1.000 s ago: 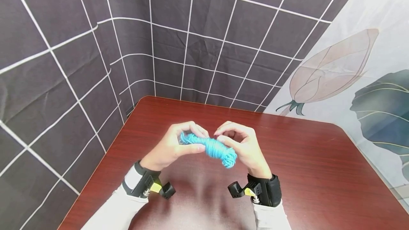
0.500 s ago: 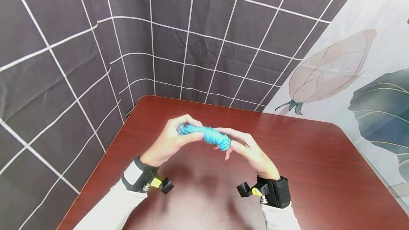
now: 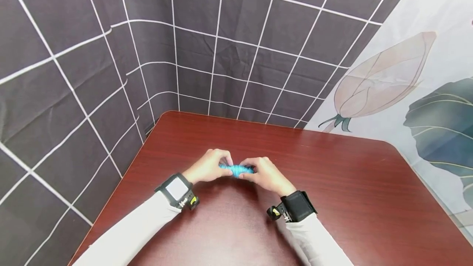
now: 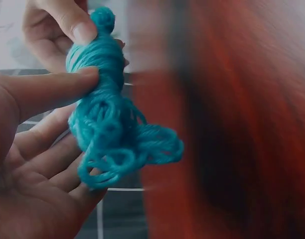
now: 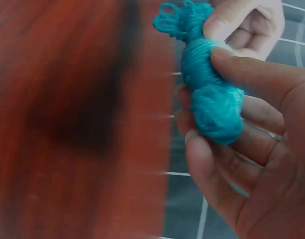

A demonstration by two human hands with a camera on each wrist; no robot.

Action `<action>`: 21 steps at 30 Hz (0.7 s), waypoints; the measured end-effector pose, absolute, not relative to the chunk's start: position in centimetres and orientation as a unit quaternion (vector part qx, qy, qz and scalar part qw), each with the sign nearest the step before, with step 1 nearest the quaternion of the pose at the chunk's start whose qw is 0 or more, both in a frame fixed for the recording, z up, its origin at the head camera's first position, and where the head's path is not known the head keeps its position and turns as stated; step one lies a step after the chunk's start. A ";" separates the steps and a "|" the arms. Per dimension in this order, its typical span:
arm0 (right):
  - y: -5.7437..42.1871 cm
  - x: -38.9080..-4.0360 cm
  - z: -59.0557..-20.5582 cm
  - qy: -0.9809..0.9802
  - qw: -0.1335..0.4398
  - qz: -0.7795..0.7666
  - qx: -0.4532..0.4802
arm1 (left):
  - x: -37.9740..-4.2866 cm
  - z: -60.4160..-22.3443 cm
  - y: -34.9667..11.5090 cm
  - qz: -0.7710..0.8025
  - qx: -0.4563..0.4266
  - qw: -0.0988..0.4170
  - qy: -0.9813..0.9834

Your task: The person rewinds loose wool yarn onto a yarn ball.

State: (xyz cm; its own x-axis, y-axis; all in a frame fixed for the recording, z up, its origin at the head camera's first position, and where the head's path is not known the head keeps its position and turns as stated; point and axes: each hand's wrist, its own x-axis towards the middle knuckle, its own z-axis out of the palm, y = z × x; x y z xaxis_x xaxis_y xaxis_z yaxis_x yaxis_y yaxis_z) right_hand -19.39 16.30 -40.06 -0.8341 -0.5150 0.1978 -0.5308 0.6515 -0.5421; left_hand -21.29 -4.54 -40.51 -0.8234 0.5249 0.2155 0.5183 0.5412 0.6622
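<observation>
A bundle of blue cord (image 3: 237, 170), wound tightly round its middle, is held between both hands low over the table. My left hand (image 3: 211, 166) pinches it near the end where loose loops stick out, thumb on the windings in the left wrist view (image 4: 105, 119). My right hand (image 3: 267, 173) grips the other part, near the rounded end seen in the right wrist view (image 5: 217, 114). There the right thumb presses on the windings and the fingers lie beneath. In the head view the fingers cover both ends of the bundle.
The reddish-brown table (image 3: 332, 184) spreads under and around the hands. Dark cloth with a white grid (image 3: 236, 56) hangs behind it and at the left. A white cloth with a plant print (image 3: 384, 81) hangs at the right. Each wrist wears a strapped camera.
The right hand has gone from fingers at the middle of the cord bundle to gripping its rounded end. Both hands and the bundle rose slightly, then moved down toward the table.
</observation>
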 end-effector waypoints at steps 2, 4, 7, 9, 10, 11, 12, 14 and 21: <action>15.9 -19.2 -40.9 -0.920 0.003 0.278 0.276 | -21.2 -41.3 -4.5 0.352 0.304 0.010 0.885; 15.6 -18.9 -41.4 -0.928 0.000 0.256 0.271 | -21.1 -41.8 -4.4 0.339 0.311 0.014 0.888; 15.3 -18.5 -42.0 -0.935 0.007 0.226 0.273 | -20.6 -42.3 -4.3 0.334 0.319 0.014 0.887; 15.2 -18.3 -42.3 -0.937 0.018 0.218 0.274 | -20.3 -42.5 -4.3 0.339 0.321 0.013 0.884; 15.2 -18.2 -42.4 -0.938 0.024 0.214 0.273 | -20.2 -42.6 -4.2 0.340 0.320 0.012 0.884; 15.2 -18.1 -42.5 -0.939 0.029 0.211 0.271 | -20.1 -42.7 -4.2 0.342 0.319 0.011 0.884; 15.2 -18.0 -42.6 -0.939 0.033 0.211 0.270 | -20.0 -42.7 -4.2 0.343 0.317 0.011 0.884; 15.2 -18.0 -42.7 -0.939 0.036 0.213 0.266 | -20.0 -42.8 -4.2 0.343 0.314 0.009 0.885; 15.5 -17.8 -42.7 -0.936 0.025 0.234 0.262 | -19.6 -42.8 -4.4 0.316 0.307 -0.004 0.898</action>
State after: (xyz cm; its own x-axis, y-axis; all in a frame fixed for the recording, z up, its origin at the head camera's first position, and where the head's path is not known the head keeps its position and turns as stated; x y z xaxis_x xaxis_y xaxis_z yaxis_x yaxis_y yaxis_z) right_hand -17.78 15.54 -42.70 -0.8615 -0.4785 0.1697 -0.5021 0.7537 -0.4240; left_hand -19.56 -4.38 -42.80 -0.8115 0.5485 0.2013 0.5539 0.6124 0.5640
